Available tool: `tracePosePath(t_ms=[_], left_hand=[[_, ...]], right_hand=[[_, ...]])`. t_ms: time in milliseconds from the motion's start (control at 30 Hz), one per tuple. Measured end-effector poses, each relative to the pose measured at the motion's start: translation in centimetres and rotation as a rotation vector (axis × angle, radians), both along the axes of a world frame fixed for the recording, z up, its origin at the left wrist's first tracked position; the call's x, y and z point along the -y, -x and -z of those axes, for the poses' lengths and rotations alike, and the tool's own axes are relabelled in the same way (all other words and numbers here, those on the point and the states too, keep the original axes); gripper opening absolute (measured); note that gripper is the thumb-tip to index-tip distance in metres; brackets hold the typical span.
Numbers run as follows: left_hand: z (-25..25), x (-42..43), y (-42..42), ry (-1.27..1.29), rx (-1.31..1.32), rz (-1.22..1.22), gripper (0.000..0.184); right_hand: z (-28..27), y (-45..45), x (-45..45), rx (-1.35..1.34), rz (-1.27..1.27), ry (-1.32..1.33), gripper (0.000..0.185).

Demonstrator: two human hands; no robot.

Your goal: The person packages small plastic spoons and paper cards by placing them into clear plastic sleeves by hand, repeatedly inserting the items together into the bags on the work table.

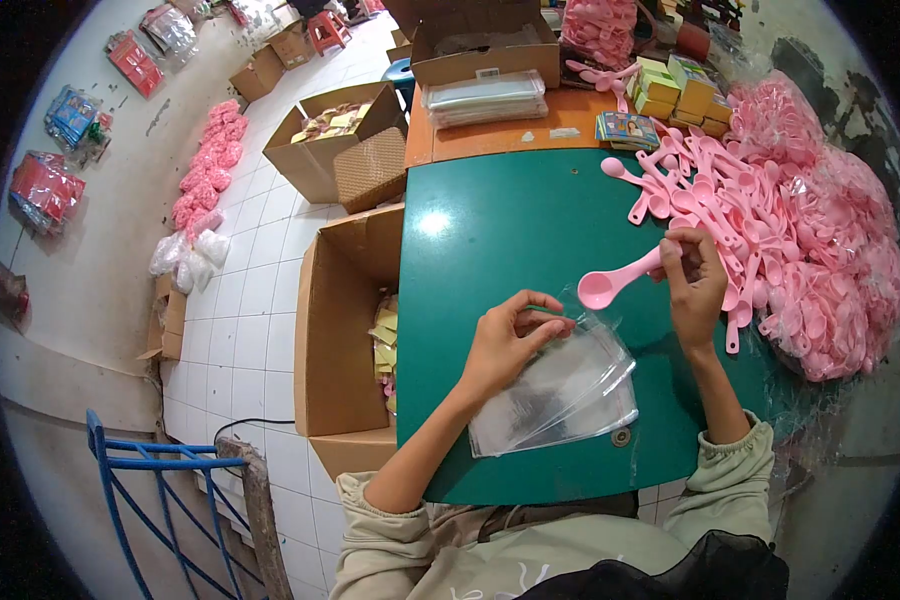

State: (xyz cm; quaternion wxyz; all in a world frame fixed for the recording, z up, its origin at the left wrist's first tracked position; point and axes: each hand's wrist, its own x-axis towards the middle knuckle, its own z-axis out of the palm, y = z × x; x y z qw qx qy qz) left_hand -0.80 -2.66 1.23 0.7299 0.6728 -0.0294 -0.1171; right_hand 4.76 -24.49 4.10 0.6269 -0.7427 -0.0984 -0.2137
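R hand (692, 285): thumb + fingertips pinched on handle end of pink spoon (625, 280); other fingers curled in, not spread. Spoon is held up in view over R part of green table (510, 220), btwn L hand (515, 340) and loose spoon pile (720, 195). Long axis diagonal in view: bowl end lower L, handle rising to upper R into the pinch. Bowl points to person's L and a bit back toward body, hollow side facing cam. Can't tell exact ht above table.

L hand: at upper edge of clear bags (560, 395), fingers bent and fairly close together, thumb reaching across toward fingertips. Can't tell if they're pinching a bag edge or just resting on it. Bags lie on green table near the body-side edge, slightly fanned, lower ends spread L to R. Bowl of spoon sits just beyond/R of L fingertips, apart from them.

Surroundings: loose pile on R side of green table, handles pointing all ways; bagged spoons (840, 270) right beside it. Orange table (570, 140) at far end w/ flat stack of clear packs (485, 100) + small boxes (685, 90). Open carton (325, 320) L of green table, yellow stuff inside.
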Motion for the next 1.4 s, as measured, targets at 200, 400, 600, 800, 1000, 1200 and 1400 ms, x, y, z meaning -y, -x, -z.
tracePosePath(t_ms=[200, 400, 600, 800, 1000, 1200, 1400], left_hand=[[-1.6, -0.1, 0.0, 0.107, -0.121, 0.024, 0.032], [-1.1, -0.2, 0.0, 0.13, -0.142, 0.035, 0.037], [-1.2, -0.3, 0.0, 0.155, -0.152, 0.056, 0.038], [-1.3, -0.2, 0.0, 0.171, -0.17, 0.059, 0.039], [-1.5, -0.2, 0.0, 0.171, -0.173, 0.05, 0.038], [-1.1, -0.1, 0.1, 0.107, -0.135, 0.054, 0.037], [-0.7, 0.0, 0.0, 0.101, -0.126, 0.058, 0.036]], right_hand=[[-0.4, 1.1, -0.6, -0.024, -0.118, -0.042, 0.013], [-0.1, 1.1, -0.7, -0.006, -0.12, -0.031, 0.014], [-0.4, 1.5, -0.9, 0.037, -0.111, -0.034, 0.015], [-0.5, 1.5, -0.7, 0.024, -0.106, -0.005, 0.016], [-0.7, 1.8, -0.9, 0.051, -0.112, -0.029, 0.014], [-0.5, 1.8, -1.1, 0.017, -0.153, -0.017, 0.016], [-0.7, 2.0, -1.1, -0.056, -0.176, -0.001, 0.021]])
